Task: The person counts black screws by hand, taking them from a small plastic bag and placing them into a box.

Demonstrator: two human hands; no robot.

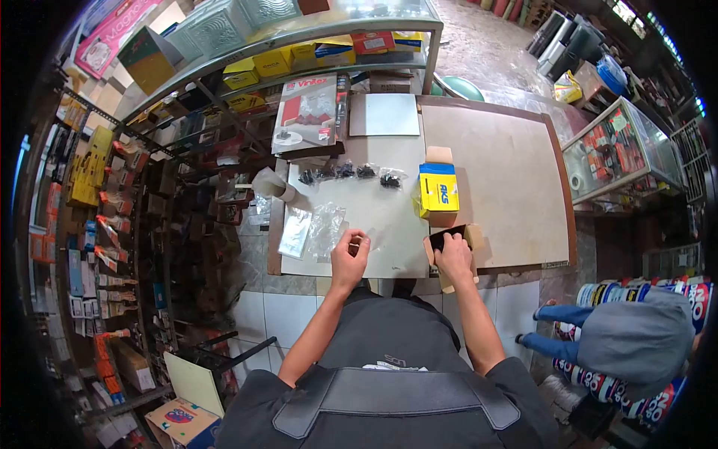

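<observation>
My left hand [349, 255] rests on the near edge of the table [508, 172] and pinches a small clear plastic bag [369, 241] between its fingertips. My right hand [454, 256] reaches into an open brown cardboard box [473, 236] with dark parts inside, at the table's near edge. A yellow and blue box [438, 191] with its flap up stands just beyond that hand. A row of small bags of black parts [348, 173] lies further back.
Empty clear bags [313, 230] lie to the left of my left hand. A white sheet [385, 114] and a red-and-white package [305, 112] sit at the far end. Shelves of stock [97, 194] line the left. A person in a grey hood [636, 340] crouches at the right.
</observation>
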